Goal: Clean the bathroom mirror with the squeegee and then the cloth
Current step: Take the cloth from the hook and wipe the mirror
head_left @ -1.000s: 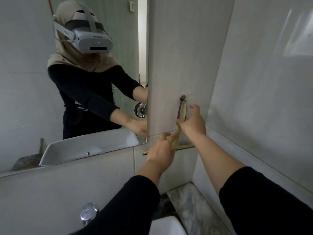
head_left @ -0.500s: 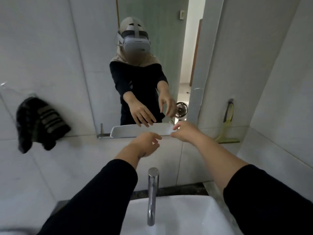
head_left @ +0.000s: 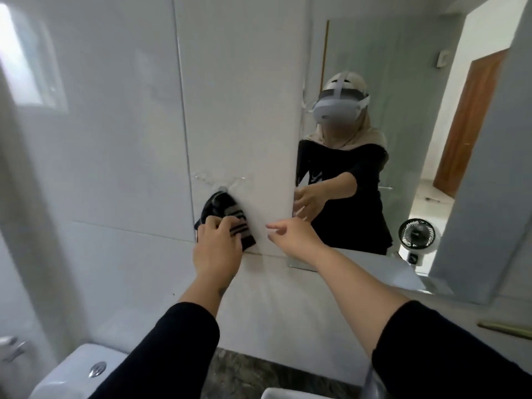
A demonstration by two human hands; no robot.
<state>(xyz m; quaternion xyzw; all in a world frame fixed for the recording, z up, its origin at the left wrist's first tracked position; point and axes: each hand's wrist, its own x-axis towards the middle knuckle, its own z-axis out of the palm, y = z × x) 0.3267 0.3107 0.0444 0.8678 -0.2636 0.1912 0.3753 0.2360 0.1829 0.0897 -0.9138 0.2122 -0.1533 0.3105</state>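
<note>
A dark cloth with pale stripes hangs from a clear hook on the white tiled wall, just left of the mirror. My left hand is on the cloth's lower part with its fingers curled into the fabric. My right hand hovers open beside it, near the mirror's lower left corner, holding nothing. A yellow-green bar at the far right edge looks like the squeegee's blade; the rest of it is out of frame.
A white toilet tank stands at the lower left. A corner of the white sink and a dark marble counter lie below my arms. The mirror reflects a person, a small fan and a wooden door.
My view swung left from the squeegee on the right wall, past the sink, to the cloth. Both hands left the squeegee; my left hand now grips the hanging cloth.
</note>
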